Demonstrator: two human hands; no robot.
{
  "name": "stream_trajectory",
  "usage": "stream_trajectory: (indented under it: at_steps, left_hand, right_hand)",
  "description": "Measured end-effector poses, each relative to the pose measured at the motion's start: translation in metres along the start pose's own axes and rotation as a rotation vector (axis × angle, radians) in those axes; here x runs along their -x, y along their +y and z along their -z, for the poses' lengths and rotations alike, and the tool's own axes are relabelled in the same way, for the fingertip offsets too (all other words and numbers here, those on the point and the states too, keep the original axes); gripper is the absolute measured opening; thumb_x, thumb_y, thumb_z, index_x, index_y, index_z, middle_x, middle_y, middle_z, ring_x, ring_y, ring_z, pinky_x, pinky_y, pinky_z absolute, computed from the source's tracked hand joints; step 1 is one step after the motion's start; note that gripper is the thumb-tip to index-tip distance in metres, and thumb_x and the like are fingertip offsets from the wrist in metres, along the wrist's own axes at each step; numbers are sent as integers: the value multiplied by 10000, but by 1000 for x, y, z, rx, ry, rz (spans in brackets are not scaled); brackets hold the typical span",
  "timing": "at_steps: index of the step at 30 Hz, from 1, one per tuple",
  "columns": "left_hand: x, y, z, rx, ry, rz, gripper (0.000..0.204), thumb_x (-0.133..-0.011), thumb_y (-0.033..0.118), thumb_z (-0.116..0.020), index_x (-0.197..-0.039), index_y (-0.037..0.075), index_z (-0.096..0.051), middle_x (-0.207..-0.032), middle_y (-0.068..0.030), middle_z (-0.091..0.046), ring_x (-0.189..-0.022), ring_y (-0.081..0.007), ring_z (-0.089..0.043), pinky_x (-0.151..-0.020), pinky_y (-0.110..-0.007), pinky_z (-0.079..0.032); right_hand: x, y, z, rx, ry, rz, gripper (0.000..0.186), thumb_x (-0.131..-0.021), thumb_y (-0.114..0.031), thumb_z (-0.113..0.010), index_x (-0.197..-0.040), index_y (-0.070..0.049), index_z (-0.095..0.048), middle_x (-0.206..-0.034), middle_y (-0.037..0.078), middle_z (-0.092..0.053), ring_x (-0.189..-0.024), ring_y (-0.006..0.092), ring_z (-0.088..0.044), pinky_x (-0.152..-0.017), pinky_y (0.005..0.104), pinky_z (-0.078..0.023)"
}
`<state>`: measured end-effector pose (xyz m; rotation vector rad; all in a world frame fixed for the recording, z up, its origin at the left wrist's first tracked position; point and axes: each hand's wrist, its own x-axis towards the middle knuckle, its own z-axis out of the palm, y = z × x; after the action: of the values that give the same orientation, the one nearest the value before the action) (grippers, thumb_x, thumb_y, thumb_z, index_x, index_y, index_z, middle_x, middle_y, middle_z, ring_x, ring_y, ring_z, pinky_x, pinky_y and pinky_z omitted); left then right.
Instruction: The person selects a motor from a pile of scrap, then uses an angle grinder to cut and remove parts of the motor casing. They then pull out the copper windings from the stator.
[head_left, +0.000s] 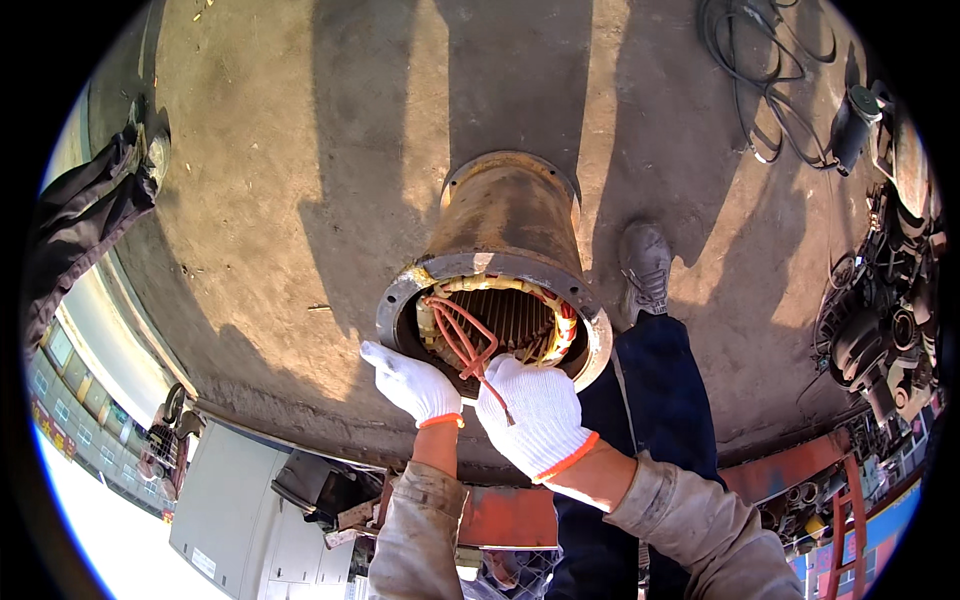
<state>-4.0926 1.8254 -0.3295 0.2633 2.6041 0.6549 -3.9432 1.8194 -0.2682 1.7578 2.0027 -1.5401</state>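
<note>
A rusty cylindrical motor housing [505, 215] lies on the ground before me, its wide flanged end [395, 302] toward me. Inside that end sits a ring of stator winding [566, 318] bound in yellowish and red tape. Reddish-brown lead wires [463, 338] loop out of the bore, and one end hangs across my right glove. My left hand [412, 385], in a white knitted glove, is at the flange's near left edge with a digit stretched out. My right hand [535, 412], gloved alike, curls at the near rim beside the wires; its fingertips are hidden.
My shoe [645, 265] stands right of the housing. Black cable [770, 85] lies coiled at the far right, near a dark cylinder [856, 130]. Metal parts [880, 340] are heaped along the right. Another person's dark-trousered leg [90, 215] shows at left. Grey cabinets [225, 500] stand lower left.
</note>
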Motion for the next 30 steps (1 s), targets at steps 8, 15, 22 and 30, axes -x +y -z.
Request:
stream_trajectory:
  at_steps: [8,15,22,30]
  left_hand:
    - [-2,0,4,42,15,32,820,-1144,581,-383,-1150,-197,-644,-1005,-332,-680,-871,-351,-526,-932,-448,-463]
    - [0,0,9,-6,-49,85,833,-1138,604,-380,-1198,-182,-648,-1029,-274,-685,-885,-320,-551,-913,-449,-477]
    - [3,12,-8,16,-20,17,860,-1116,660,-377,-1182,-162,-622,-1065,-220,-647,-869,-284,-530,-886,-439,-500]
    - [-7,-5,1,-79,41,-77,865,-1109,664,-387,-1394,-127,-594,-1309,-281,-654,-1023,-356,-643,-975,-452,-508]
  right_hand:
    - [32,-10,21,80,32,-9,248,-852,-253,-704,-823,-8,-681,-684,87,-595,-562,219,-669,-490,369,-498]
    - [28,1,18,78,51,84,206,-837,-234,-699,-813,-30,-695,-718,77,-593,-581,180,-652,-465,350,-462]
    - [16,13,14,64,57,161,181,-777,-179,-727,-800,1,-720,-710,90,-580,-559,207,-635,-477,363,-461]
    - [30,3,18,67,61,89,220,-799,-181,-713,-900,14,-704,-701,65,-593,-575,185,-662,-459,347,-467]
